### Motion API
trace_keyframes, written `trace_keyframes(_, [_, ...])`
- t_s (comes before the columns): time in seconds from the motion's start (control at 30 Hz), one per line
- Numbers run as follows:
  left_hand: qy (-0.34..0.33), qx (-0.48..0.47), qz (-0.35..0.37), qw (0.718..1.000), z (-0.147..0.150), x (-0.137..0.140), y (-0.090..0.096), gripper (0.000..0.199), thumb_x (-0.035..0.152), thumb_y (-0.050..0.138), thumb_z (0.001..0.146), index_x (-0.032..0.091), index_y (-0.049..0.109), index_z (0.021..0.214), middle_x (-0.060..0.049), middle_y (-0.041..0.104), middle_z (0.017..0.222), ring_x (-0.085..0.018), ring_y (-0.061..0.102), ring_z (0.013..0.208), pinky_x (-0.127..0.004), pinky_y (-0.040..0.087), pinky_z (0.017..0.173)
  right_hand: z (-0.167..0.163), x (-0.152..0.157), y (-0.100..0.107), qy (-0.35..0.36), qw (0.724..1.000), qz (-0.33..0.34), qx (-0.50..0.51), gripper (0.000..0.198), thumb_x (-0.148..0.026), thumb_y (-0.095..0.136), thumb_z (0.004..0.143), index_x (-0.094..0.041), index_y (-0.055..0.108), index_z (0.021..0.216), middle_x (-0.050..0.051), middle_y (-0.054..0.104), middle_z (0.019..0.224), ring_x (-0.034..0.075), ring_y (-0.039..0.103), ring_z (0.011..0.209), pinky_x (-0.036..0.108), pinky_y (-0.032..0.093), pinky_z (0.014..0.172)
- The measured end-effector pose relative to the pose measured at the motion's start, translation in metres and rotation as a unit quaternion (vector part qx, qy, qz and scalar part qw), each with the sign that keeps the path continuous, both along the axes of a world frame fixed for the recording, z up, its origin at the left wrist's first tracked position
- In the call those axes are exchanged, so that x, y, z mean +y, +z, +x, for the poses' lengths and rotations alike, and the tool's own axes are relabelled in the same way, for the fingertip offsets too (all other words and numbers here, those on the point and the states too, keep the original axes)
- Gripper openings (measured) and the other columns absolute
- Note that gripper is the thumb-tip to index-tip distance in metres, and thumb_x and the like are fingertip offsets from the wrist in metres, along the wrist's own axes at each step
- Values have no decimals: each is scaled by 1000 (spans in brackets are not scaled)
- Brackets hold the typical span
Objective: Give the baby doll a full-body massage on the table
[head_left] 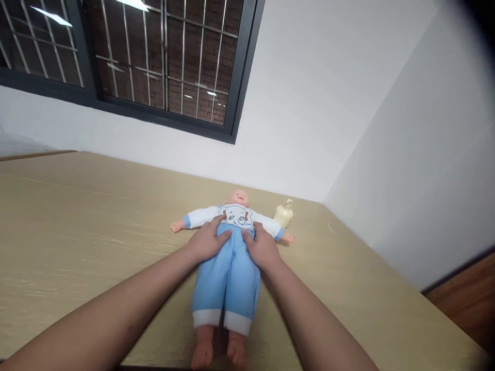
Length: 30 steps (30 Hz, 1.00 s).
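Note:
A baby doll lies on its back on the wooden table, its head toward the wall and its bare feet toward me. It wears blue trousers with white cuffs and a white top with an elephant face on the chest. Both its arms are spread out sideways. My left hand grips its waist on the left side, thumb on the front of the trousers. On the opposite side my right hand holds the waist in the same way. Some of my fingertips are hidden around the doll's sides.
A cream pump bottle stands behind the doll's arm on the right. The light wooden table meets a white wall at the back. A dark-framed window with bars is above, and a thin pale strip lies at right.

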<state>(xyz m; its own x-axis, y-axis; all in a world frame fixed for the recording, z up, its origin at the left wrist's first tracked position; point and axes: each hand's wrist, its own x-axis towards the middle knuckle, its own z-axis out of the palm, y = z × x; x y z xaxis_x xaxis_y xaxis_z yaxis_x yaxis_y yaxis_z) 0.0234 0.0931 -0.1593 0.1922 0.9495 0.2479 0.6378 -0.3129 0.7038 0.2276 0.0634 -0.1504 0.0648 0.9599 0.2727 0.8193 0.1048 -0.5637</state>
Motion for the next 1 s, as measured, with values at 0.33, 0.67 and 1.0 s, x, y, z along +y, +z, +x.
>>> trace_keyframes(0.33, [-30, 74, 17, 997, -16, 11, 4, 65, 63, 42, 91, 26, 43, 145, -10, 61, 135, -31, 57, 124, -41, 42, 102, 18, 12, -8, 35, 999, -7, 25, 57, -68, 44, 90, -23, 50, 126, 10, 69, 108, 27, 64, 100, 36, 44, 82])
trace_keyframes(0.67, [41, 129, -1, 991, -22, 8, 23, 56, 70, 30, 91, 22, 58, 86, -8, 71, 80, -31, 67, 83, -38, 45, 68, 20, 8, -3, 54, 996, -4, 72, 47, -70, 41, 90, -24, 50, 82, -2, 62, 73, 18, 56, 71, 27, 38, 64])
trace_keyframes(1.0, [-20, 108, 204, 973, -11, -7, 24, 46, 56, 40, 96, 21, 63, 113, -11, 64, 120, -29, 58, 115, -42, 45, 97, 18, 4, 5, 89, 983, 155, 36, 39, -53, 42, 97, -25, 67, 103, 7, 69, 107, 22, 61, 105, 36, 45, 93])
